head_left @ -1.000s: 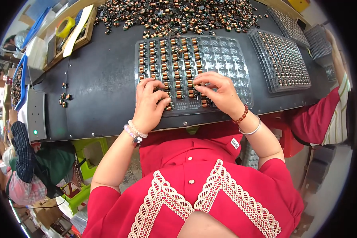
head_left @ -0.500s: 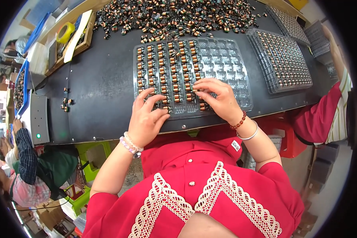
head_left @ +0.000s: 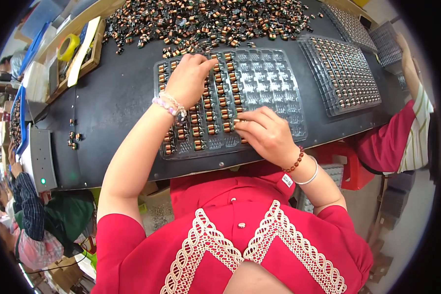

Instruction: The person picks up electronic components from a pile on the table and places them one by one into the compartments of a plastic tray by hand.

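Note:
A clear plastic tray point(head_left: 295, 105) lies on the black bench, its left columns filled with small copper-wound coils point(head_left: 210, 116). The pockets on its right side hold no coils. My left hand point(head_left: 187, 81) stretches over the tray's far half, fingers drawn together at the coil columns. Its wrist and forearm cover several coils, and what the fingertips hold is hidden. Low on the tray, my right hand point(head_left: 265, 133) has thumb and fingers pinched at the rightmost filled column. The fingertips meet over a coil there, partly hiding it.
Loose coils form a big pile point(head_left: 206, 24) at the back. Stacked filled trays point(head_left: 345, 73) stand at the right, near another person's arm point(head_left: 412, 73). Yellow tape point(head_left: 68, 47) sits in a wooden box at the left. A few loose coils point(head_left: 73, 139) lie at the left.
My left hand has moved from the tray's near edge to its far half. My right hand stays beside the same column, slightly lower. The whole view has shifted a little.

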Motion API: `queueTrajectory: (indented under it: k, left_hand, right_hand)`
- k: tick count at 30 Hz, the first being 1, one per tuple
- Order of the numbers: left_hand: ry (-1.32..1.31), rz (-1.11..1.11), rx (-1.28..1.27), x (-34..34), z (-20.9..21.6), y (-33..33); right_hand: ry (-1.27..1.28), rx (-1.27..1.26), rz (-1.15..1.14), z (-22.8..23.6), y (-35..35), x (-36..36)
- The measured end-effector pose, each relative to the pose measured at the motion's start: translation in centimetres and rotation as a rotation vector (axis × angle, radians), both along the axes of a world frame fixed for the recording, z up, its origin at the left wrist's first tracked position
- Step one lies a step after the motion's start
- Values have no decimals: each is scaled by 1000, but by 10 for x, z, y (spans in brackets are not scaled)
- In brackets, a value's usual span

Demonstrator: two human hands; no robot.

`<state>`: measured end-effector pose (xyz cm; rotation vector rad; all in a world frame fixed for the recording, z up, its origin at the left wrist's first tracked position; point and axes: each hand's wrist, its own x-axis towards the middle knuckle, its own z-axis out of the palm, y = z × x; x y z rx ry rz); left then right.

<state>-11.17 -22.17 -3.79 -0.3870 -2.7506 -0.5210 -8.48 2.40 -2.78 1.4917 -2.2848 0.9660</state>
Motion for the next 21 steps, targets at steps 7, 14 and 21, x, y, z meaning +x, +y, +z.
queueTrajectory:
  k: [7,14,21]
  left_hand:
    - [-289,129,660,66,25,-6]
    - [-243,170,857,128,14,-3]
    - [-28,70,456,163,1,5]
  right_hand:
    - [-215,25,66,-18,-5,11]
    - [-249,-29,88,-23,-3,13]
    - [-90,7,68,-24,2,17]
